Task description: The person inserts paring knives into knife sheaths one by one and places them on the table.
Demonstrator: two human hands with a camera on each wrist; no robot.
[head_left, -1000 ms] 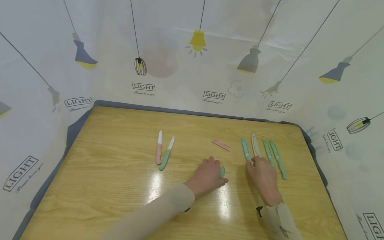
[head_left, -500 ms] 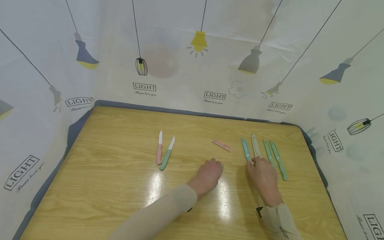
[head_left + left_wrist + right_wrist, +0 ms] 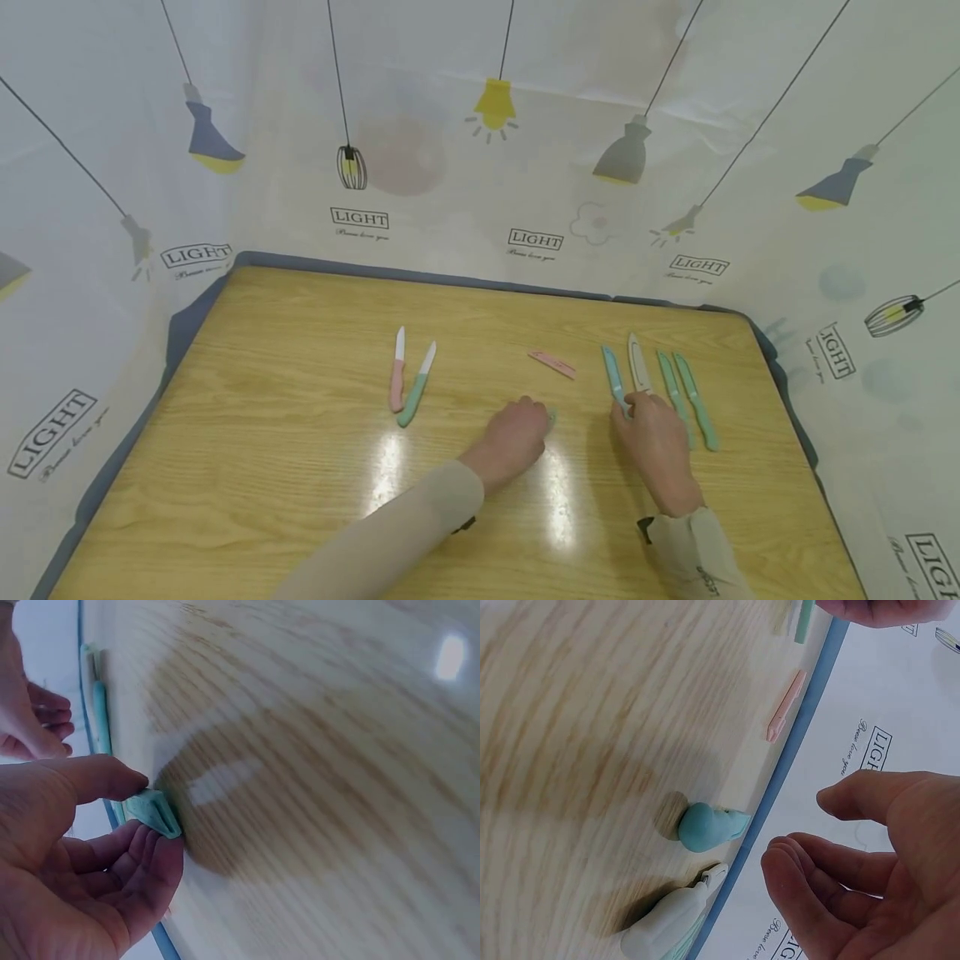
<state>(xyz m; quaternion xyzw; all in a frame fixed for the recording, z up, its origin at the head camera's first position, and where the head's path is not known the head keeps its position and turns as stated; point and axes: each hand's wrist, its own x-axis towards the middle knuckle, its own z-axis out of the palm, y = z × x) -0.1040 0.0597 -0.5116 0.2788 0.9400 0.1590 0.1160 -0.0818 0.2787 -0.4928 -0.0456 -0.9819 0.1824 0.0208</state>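
My left hand (image 3: 512, 442) pinches a small green blade cover (image 3: 156, 812) between thumb and fingers, low over the table. Only a sliver of that cover shows past the fingers in the head view. My right hand (image 3: 656, 437) hovers at the handle ends of the sheathed knives on the right, its fingers loosely bent. In the right wrist view a gap separates thumb and fingertips, with nothing held. Nearest to it are a blue knife (image 3: 612, 371) and a white knife (image 3: 638, 362), whose handle (image 3: 664, 926) stands apart from the fingers.
Two green sheathed knives (image 3: 697, 408) lie further right. A pink blade cover (image 3: 552, 364) rests beyond my left hand. On the left, a pink-handled knife (image 3: 397, 385) and a green-handled knife (image 3: 412, 402) lie with bare blades. Printed cloth (image 3: 450, 200) walls the wooden table (image 3: 285, 400).
My left thumb has come in from a spread position, and the hand now pinches the green cover, which earlier lay exposed beside the fingers. My right hand has barely moved.
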